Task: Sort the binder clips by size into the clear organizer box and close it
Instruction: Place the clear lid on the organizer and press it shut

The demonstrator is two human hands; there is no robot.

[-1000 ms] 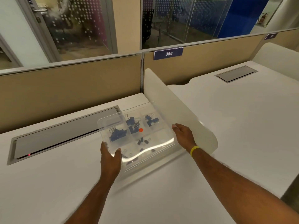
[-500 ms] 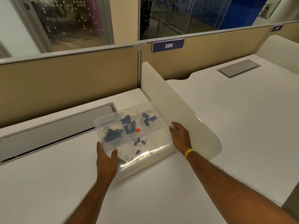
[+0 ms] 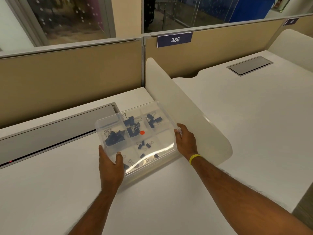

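i'm looking down at the clear plastic organizer box (image 3: 162,131), lid down over its compartments, sitting on the white desk (image 3: 50,184) right up against the curved white divider panel (image 3: 186,119). the left hand (image 3: 111,165) is clamped on the box's near left corner, thumb on top of the lid and the palm against the side; i can't see the fingers underneath. the right hand (image 3: 185,141) is wrapped over the right edge, fingertips curled on the rim, with a yellow wristband (image 3: 194,158) at the wrist. both hands have hold of the box.

through the lid i can make out the blue binder clips (image 3: 115,137) grouped by compartment: a heap of big ones at the left, another cluster in the far middle cell, a few in the far right cell, and small ones scattered in the near cells. glare runs along the lid's near edge, so those nearest clips are hard to read. there's a small red round sticker (image 3: 142,132) near the centre of the lid.

behind the box, a long grey cable tray cover (image 3: 50,133) runs along the desk, set into it. the beige partition wall (image 3: 67,78) stands at the back, with a blue number plate reading 386 (image 3: 175,39) on the next panel.
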